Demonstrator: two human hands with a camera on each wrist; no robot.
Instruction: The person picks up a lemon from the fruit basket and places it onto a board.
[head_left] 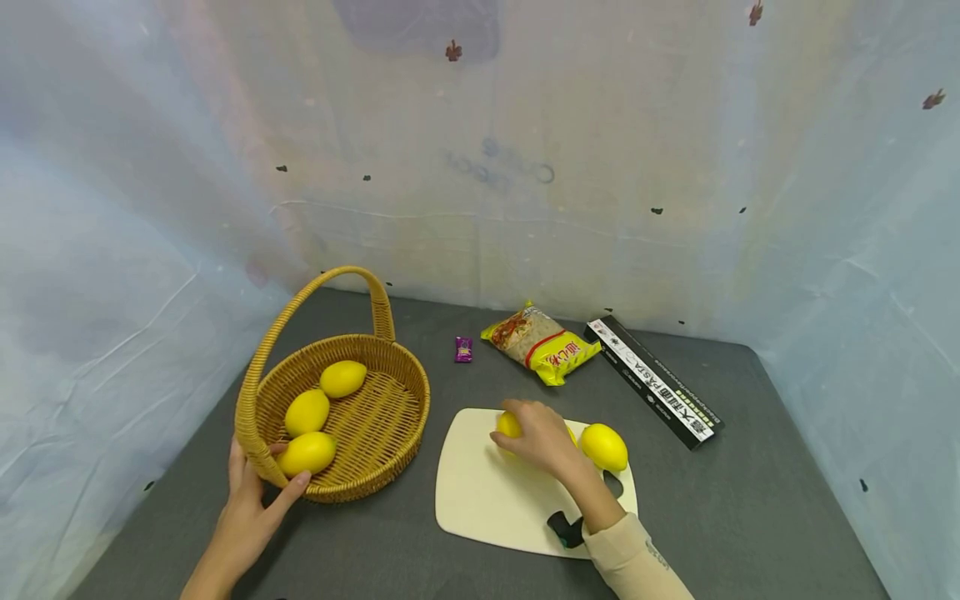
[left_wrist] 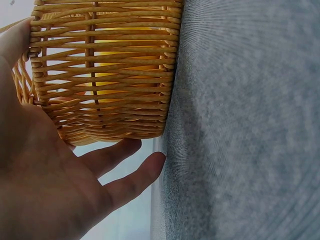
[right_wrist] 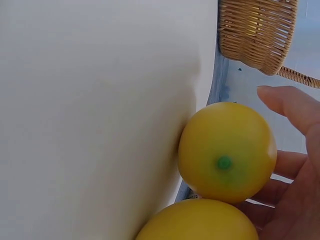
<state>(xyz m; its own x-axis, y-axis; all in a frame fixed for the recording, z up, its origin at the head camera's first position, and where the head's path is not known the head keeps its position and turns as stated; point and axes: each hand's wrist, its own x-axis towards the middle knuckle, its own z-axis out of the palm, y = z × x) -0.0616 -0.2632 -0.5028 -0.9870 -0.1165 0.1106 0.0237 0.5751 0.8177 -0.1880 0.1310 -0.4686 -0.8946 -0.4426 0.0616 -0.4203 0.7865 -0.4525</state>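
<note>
The wicker basket (head_left: 375, 417) with a tall handle holds three lemons, one of them (head_left: 307, 453) close to the near left rim. My left hand (head_left: 247, 508) grips that rim, thumb over the top edge and fingers around the outer wall. On the white cutting board (head_left: 480, 500) lie three more lemons. My right hand (head_left: 540, 437) is over the leftmost lemon (right_wrist: 227, 150), its fingers behind it and its thumb apart from it in the right wrist view. A second lemon (right_wrist: 200, 222) touches it, mostly hidden by the hand in the head view. The third lemon (head_left: 603, 447) lies at the board's right.
Behind the board lie a yellow bag of pasta (head_left: 540, 342) and a long black pasta box (head_left: 652, 379). A small purple packet (head_left: 463, 350) is right of the basket. A black object (head_left: 566, 529) shows by my right wrist. Pale sheeting (head_left: 480, 208) surrounds the grey table (head_left: 375, 550).
</note>
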